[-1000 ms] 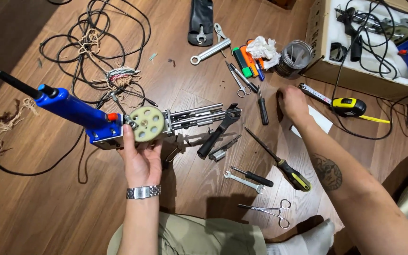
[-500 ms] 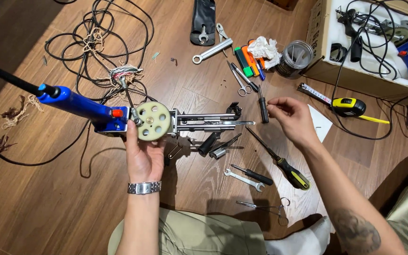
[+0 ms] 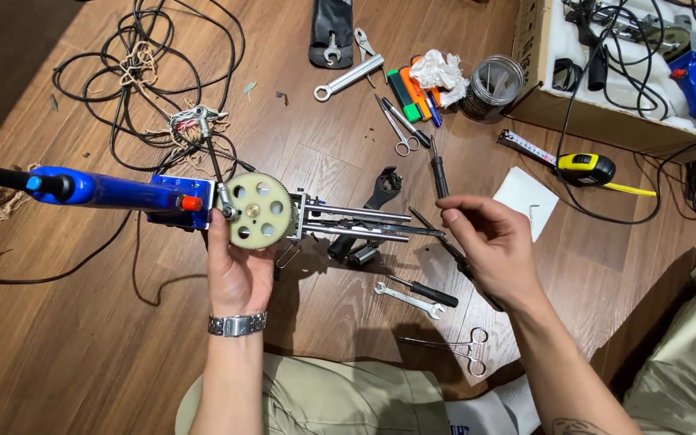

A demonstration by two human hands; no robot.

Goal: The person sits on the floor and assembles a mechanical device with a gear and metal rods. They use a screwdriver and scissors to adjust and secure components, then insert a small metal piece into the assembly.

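Gripping the blue-handled tool [image 3: 114, 192] from below at its pale toothed gear [image 3: 260, 210], the left hand [image 3: 239, 270] holds it level above the wooden floor [image 3: 66, 354], its two steel rods [image 3: 356, 223] pointing toward the right hand [image 3: 497, 242], whose fingers are pinched narrow at the rod tips, though what they hold is too small to tell. Scattered around lie a tangle of black cable [image 3: 134, 72], scissors [image 3: 396, 133], a black-handled screwdriver [image 3: 438, 173], a small spanner [image 3: 407, 297], forceps [image 3: 457, 348], a yellow tape measure [image 3: 586, 167], a white paper slip [image 3: 525, 201], and an open cardboard box [image 3: 582, 113] of tools.
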